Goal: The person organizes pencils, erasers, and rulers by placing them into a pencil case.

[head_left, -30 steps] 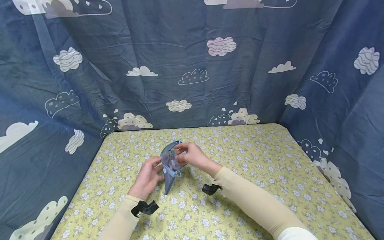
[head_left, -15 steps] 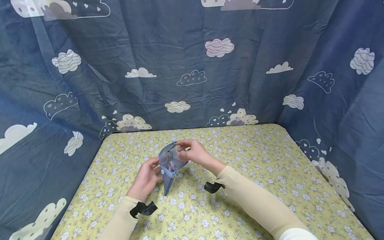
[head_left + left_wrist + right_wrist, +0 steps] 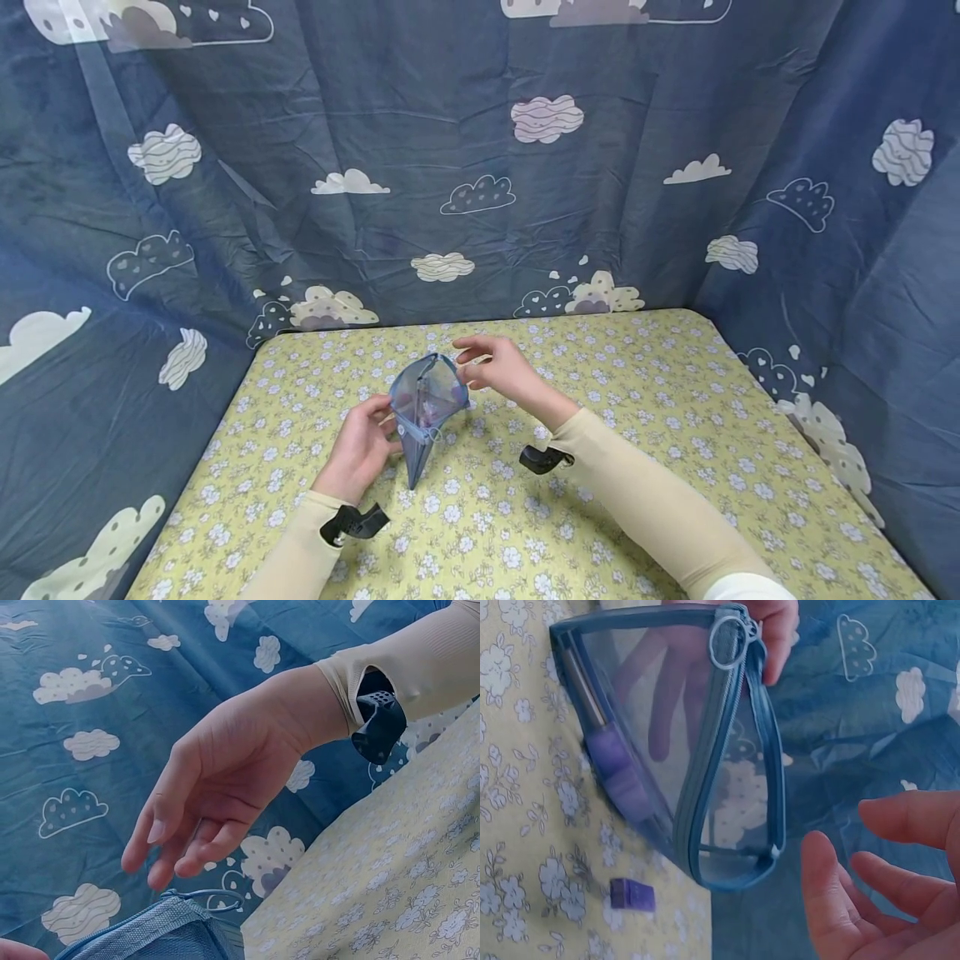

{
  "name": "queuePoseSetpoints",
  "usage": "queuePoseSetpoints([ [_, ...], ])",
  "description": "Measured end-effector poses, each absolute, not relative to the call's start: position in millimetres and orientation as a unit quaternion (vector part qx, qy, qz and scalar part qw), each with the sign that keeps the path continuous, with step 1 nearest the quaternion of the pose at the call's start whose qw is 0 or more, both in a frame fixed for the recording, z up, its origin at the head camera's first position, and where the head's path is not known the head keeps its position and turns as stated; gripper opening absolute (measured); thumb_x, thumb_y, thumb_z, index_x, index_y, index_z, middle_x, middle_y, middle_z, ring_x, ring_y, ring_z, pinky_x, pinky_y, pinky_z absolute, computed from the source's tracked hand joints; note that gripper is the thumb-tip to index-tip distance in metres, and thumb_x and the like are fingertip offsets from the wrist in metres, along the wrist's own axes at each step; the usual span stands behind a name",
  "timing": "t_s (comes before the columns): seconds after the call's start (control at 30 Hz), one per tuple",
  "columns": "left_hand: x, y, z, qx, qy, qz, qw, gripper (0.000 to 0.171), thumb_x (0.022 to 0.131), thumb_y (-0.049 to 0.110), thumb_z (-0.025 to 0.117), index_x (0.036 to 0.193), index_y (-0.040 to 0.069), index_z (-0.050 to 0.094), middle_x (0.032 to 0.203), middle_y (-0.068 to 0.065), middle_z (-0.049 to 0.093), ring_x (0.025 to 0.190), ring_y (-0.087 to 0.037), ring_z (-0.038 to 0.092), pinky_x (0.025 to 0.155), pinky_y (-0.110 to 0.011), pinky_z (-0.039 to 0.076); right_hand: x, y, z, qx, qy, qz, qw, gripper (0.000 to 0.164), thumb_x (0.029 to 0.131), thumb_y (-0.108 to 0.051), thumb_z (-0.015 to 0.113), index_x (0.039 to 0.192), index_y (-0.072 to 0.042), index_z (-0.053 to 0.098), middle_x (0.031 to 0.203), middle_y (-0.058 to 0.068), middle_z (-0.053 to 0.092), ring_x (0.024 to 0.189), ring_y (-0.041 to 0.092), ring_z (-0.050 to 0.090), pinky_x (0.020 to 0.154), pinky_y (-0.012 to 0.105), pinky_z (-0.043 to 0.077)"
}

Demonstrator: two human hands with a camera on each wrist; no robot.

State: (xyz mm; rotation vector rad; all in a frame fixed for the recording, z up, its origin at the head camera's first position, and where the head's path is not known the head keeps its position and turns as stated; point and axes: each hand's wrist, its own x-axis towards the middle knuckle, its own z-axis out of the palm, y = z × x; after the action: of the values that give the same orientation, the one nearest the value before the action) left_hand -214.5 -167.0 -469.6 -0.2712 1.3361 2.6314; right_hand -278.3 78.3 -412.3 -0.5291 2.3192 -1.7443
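Note:
A see-through blue zip pouch point(image 3: 417, 450) stands tilted above the table with its mouth open upward. My left hand point(image 3: 360, 437) holds it by its left side; in the right wrist view several left fingers show through the clear wall. Inside lies a purple object point(image 3: 619, 769) beside a thin metallic rod point(image 3: 585, 675). A ring-shaped zip pull point(image 3: 728, 643) hangs at the zip's end. Just right of the mouth is my right hand point(image 3: 502, 371), fingers loosely bent and holding nothing. The right wrist view shows a gap between its fingertips and the pouch.
A small purple block point(image 3: 632, 895) lies on the cloth beside the pouch. Yellow flowered cloth point(image 3: 600, 500) covers the table. Dark blue cloud-patterned curtains point(image 3: 480, 125) close off the back and both sides.
My right hand has drawn out of the pouch's mouth toward the right. The mouth now gapes wider, and the left hand has shifted slightly left with the pouch.

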Motion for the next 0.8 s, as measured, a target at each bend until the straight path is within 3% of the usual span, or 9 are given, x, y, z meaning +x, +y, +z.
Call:
queuePoseSetpoints([
  [0.1,-214,-168,-469,-0.091,0.445,0.886,0.087,0.031,0.101,0.015,0.050,0.071,0.010,0.058,0.115,-0.013,0.063,0.108,-0.035,0.056,0.085,-0.060,0.043,-280,82,-413,-0.173,0.783,-0.592,0.082,0.047,0.092,-0.006,0.069,0.137,-0.013,0.061,0.123,0.021,0.063,0.096,0.032,0.068,0.079,0.043,0.057],
  [0.23,-213,-170,-469,-0.092,0.440,0.889,0.086,0.032,0.101,0.014,0.048,0.071,0.010,0.058,0.115,-0.014,0.064,0.102,-0.033,0.059,0.083,-0.060,0.044,-284,87,-416,-0.164,0.785,-0.593,0.070,0.046,0.092,-0.007,0.071,0.137,-0.016,0.061,0.121,0.015,0.064,0.095,0.030,0.068,0.076,0.039,0.058],
  [0.37,-213,-172,-469,-0.094,0.430,0.894,0.087,0.031,0.101,0.013,0.047,0.072,0.010,0.057,0.108,-0.012,0.066,0.097,-0.031,0.061,0.083,-0.061,0.044,-289,89,-422,-0.161,0.783,-0.597,0.065,0.047,0.091,-0.007,0.072,0.136,-0.018,0.062,0.118,0.010,0.065,0.094,0.027,0.069,0.077,0.041,0.058],
  [0.5,-213,-173,-469,-0.094,0.430,0.894,0.087,0.029,0.102,0.014,0.047,0.075,0.011,0.056,0.105,-0.010,0.066,0.095,-0.029,0.061,0.084,-0.059,0.044,-293,91,-427,-0.161,0.784,-0.597,0.064,0.047,0.091,-0.006,0.071,0.136,-0.018,0.062,0.121,0.016,0.064,0.096,0.033,0.068,0.077,0.042,0.058],
  [0.63,-212,-173,-470,-0.095,0.441,0.889,0.080,0.026,0.103,0.014,0.047,0.079,0.012,0.057,0.108,-0.011,0.064,0.096,-0.029,0.060,0.082,-0.058,0.045,-296,93,-435,-0.164,0.779,-0.601,0.071,0.048,0.091,-0.004,0.071,0.137,-0.017,0.061,0.125,0.022,0.062,0.099,0.037,0.067,0.080,0.045,0.057],
  [0.8,-211,-174,-470,-0.104,0.441,0.888,0.074,0.024,0.103,0.015,0.047,0.081,0.011,0.056,0.115,-0.015,0.061,0.101,-0.032,0.058,0.083,-0.060,0.045,-298,95,-445,-0.166,0.774,-0.606,0.083,0.053,0.089,-0.002,0.071,0.138,-0.017,0.060,0.122,0.016,0.063,0.100,0.038,0.067,0.086,0.052,0.054],
])
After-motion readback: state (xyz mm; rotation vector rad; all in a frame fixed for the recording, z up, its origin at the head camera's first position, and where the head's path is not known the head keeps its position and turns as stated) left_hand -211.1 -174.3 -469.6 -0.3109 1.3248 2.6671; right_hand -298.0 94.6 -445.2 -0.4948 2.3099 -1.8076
